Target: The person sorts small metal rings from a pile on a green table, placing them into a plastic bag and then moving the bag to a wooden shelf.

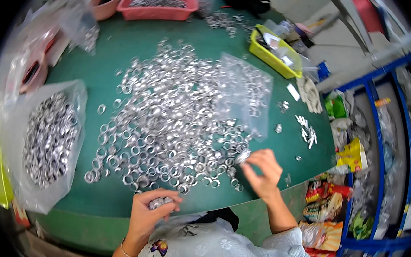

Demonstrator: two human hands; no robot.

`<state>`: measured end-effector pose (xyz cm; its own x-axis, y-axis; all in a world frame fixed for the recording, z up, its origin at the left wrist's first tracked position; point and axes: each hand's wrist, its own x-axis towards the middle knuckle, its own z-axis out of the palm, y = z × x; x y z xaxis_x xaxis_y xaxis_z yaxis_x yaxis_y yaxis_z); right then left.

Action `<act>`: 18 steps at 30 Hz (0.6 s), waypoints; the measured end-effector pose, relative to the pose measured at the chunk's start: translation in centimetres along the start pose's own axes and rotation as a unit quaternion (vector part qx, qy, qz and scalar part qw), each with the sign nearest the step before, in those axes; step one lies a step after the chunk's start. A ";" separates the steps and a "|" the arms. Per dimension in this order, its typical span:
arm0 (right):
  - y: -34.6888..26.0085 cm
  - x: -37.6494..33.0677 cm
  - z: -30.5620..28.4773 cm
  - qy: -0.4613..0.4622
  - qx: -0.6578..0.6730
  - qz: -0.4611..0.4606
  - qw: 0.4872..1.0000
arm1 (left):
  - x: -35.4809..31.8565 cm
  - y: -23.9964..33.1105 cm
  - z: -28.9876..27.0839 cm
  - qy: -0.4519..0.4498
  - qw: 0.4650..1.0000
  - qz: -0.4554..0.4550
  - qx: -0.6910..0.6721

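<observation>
A wide heap of shiny metal rings point(168, 111) covers the middle of the green table point(111, 39). At the near edge of the heap, my left hand point(145, 210) curls around several metal rings point(160, 202) held in its palm. My right hand point(263, 173) is at the heap's right edge, with thumb and fingers pinching a small metal ring point(243, 156), slightly blurred. A flat clear plastic bag point(246, 95) lies over the right part of the heap.
An open plastic bag point(77, 133) full of rings stands at the left. Along the back are a pink tray point(157, 13) of metal parts and a yellow-green basket point(274, 61). White gloves point(310, 94) and small white pieces point(306, 131) lie right, beside a blue shelf rack point(379, 132).
</observation>
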<state>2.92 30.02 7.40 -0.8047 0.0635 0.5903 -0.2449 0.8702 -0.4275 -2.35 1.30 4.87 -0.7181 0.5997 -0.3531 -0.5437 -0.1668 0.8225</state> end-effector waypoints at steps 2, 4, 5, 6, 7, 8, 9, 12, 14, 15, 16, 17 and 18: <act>2.8 -1.4 -2.7 0.072 -0.133 0.073 0.986 | 0.3 -0.3 0.0 -0.013 0.997 -0.005 -0.082; 6.4 -3.8 -5.4 0.120 -0.228 0.130 0.958 | 0.2 -1.0 0.7 -0.020 0.991 -0.025 -0.130; 8.2 -4.8 -6.4 0.118 -0.266 0.146 0.946 | 0.4 -1.1 0.8 -0.025 0.991 -0.029 -0.129; 9.7 -5.5 -7.4 0.112 -0.303 0.161 0.932 | 0.5 -1.1 1.1 -0.028 0.990 -0.033 -0.131; 10.9 -6.1 -7.8 0.087 -0.328 0.174 0.924 | 0.6 -1.2 1.4 -0.027 0.992 -0.033 -0.115; 12.2 -6.6 -8.2 0.061 -0.351 0.185 0.916 | 0.7 -1.3 1.9 -0.024 0.994 -0.032 -0.102; 12.6 -6.3 -7.5 0.033 -0.367 0.192 0.910 | 0.5 -1.2 2.1 -0.014 0.996 -0.027 -0.088; 11.5 -5.3 -5.0 0.032 -0.354 0.202 0.913 | 0.0 -0.6 2.4 0.006 0.992 -0.034 -0.118; 10.0 -4.2 -4.0 0.054 -0.331 0.180 0.925 | -0.1 -0.7 2.3 -0.011 0.986 -0.074 -0.151; 8.4 -3.3 -3.5 0.042 -0.262 0.198 0.944 | 0.0 -0.8 2.1 -0.018 0.981 -0.095 -0.169; 7.3 -2.6 -2.6 0.018 -0.192 0.191 0.962 | 0.0 -1.1 1.9 -0.024 0.975 -0.116 -0.190; 5.7 -1.8 -1.8 -0.027 -0.106 0.175 0.979 | 0.1 -1.8 1.7 -0.030 0.970 -0.123 -0.208; 4.0 -0.6 -0.6 -0.073 -0.020 0.151 0.986 | 0.1 -2.7 1.2 -0.038 0.965 -0.125 -0.229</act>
<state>2.76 33.78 5.72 -0.9078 0.2548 0.3333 0.0376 0.8407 -0.5402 -0.41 2.72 3.10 -0.5153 0.7184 -0.4672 -0.8433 -0.3279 0.4259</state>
